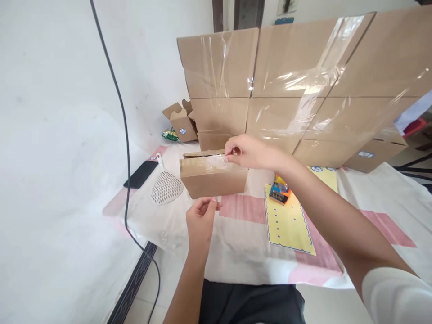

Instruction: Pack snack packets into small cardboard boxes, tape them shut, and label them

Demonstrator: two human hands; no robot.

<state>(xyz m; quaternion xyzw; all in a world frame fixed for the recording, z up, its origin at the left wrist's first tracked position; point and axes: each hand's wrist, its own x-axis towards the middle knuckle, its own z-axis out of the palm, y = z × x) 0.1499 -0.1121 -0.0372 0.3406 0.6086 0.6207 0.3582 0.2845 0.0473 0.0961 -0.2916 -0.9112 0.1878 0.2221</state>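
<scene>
A small brown cardboard box (212,182) stands on the cloth-covered table, with a shiny strip of clear tape (215,161) along its top. My right hand (248,152) is over the top right of this box, thumb and fingers pinched at the end of the tape. In front of the box's lower edge is my left hand (201,218), its thumb and fingertips pressed together. Whether anything thin sits in that pinch cannot be made out. A white perforated scoop (166,186) lies to the left of the box.
Behind rises a wall of taped cardboard boxes (222,67). An open carton (182,121) and a green packet (170,135) are at back left. A black phone-like slab (141,174), a yellow sheet (286,225) and an orange-blue packet (280,191) lie around. A black cable (125,130) hangs left.
</scene>
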